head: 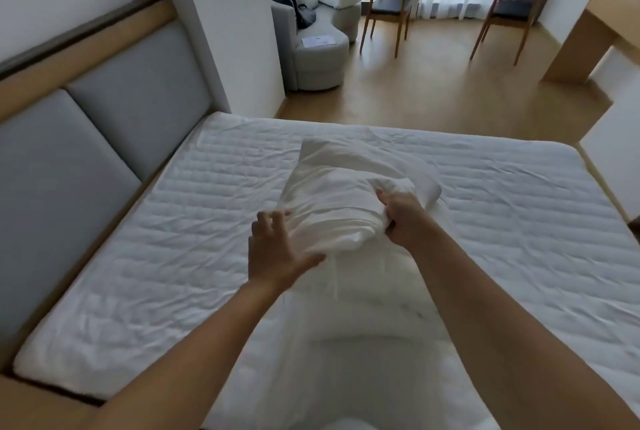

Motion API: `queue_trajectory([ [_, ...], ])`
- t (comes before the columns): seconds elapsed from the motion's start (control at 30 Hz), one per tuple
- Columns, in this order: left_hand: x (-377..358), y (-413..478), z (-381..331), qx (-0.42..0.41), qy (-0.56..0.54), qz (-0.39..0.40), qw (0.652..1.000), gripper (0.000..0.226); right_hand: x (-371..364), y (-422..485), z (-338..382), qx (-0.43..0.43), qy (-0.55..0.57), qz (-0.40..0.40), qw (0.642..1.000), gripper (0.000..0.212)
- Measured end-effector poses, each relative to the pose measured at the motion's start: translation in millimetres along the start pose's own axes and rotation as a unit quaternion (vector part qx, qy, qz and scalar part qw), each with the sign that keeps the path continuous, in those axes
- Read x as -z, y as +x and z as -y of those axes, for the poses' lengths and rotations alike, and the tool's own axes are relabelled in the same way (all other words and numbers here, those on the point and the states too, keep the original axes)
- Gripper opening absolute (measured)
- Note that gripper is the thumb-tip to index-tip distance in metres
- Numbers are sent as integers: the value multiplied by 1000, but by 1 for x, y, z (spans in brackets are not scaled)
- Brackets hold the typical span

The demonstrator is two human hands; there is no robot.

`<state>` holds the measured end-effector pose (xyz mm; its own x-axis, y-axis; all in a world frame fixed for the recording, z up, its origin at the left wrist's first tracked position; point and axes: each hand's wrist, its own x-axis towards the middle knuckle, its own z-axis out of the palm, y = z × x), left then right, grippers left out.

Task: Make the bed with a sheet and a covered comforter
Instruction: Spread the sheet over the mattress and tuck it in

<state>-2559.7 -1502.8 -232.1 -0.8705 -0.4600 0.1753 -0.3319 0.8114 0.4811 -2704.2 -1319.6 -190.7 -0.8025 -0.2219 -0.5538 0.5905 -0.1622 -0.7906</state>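
A bare quilted white mattress [173, 221] fills the bed in front of me. A folded white sheet [332, 194] is bunched above its middle, with part of it trailing down toward me. My right hand [403, 220] grips the bundle's right side. My left hand [277, 249] holds its left lower edge, thumb under the fabric and fingers spread on top. A grey padded headboard [86, 138] in a wooden frame runs along the left.
Beyond the bed lies wooden floor. A grey sofa [318, 48] with white pillows and a dark bag stands at the back. Two wooden chairs [388, 10] [509, 13] stand by the curtained window. A wooden desk [585, 41] is at the right.
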Motion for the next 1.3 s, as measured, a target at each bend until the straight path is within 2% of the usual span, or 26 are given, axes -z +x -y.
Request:
queue_trajectory([
  [0.03, -9, 6, 5, 15, 28, 24, 999, 111, 3, -4, -1, 4, -2, 1, 1000, 37],
  [0.07, -17, 10, 4, 24, 44, 66, 997, 116, 6, -8, -3, 7, 4, 2, 1000, 37],
  [0.1, -25, 13, -1, 17, 49, 110, 993, 106, 10, -11, -4, 6, 9, 4, 1000, 37],
  [0.13, -33, 13, -8, -8, 46, 144, 989, 83, 15, -15, -5, 7, 15, 7, 1000, 37],
  [0.2, -42, 11, -24, -64, 39, 156, 985, 34, 27, -22, -7, 8, 19, 6, 1000, 36],
  [0.27, -48, 12, -32, -96, 47, 150, 983, 23, 39, -27, -8, -3, 14, -18, 1000, 39],
  [0.4, -61, 8, -36, -144, 89, 211, 963, 22, 41, -43, -24, -88, -55, -12, 995, 48],
  [0.47, -63, 7, -31, -153, 106, 275, 943, 24, 35, -44, -41, -68, -67, -28, 995, 40],
  [0.57, -64, 31, -4, -176, 63, 452, 872, 43, 39, -30, -67, -13, -142, -154, 978, 34],
  [0.63, -60, 63, 22, -75, -43, 535, 841, 63, 45, -20, -84, -10, -178, -210, 961, 43],
  [0.7, -52, 91, 43, 29, -110, 487, 866, 66, 51, -13, -100, -21, -208, -268, 940, 51],
  [0.77, -56, 112, 69, 87, -133, 389, 908, 62, 53, -6, -113, -29, -252, -320, 913, 47],
  [0.8, -60, 119, 81, 118, -154, 361, 912, 63, 55, -1, -119, -28, -273, -340, 899, 43],
  [0.87, -68, 129, 104, 183, -217, 351, 892, 67, 55, 6, -126, -41, -297, -376, 877, 42],
  [1.0, -84, 139, 136, 253, -284, 370, 848, 68, 55, 24, -142, -74, -310, -433, 843, 45],
  [1.13, -106, 149, 153, 271, -322, 420, 804, 69, 55, 40, -161, -98, -306, -449, 834, 47],
  [1.3, -146, 158, 188, 303, -359, 441, 765, 96, 52, 52, -177, -114, -297, -470, 823, 45],
])
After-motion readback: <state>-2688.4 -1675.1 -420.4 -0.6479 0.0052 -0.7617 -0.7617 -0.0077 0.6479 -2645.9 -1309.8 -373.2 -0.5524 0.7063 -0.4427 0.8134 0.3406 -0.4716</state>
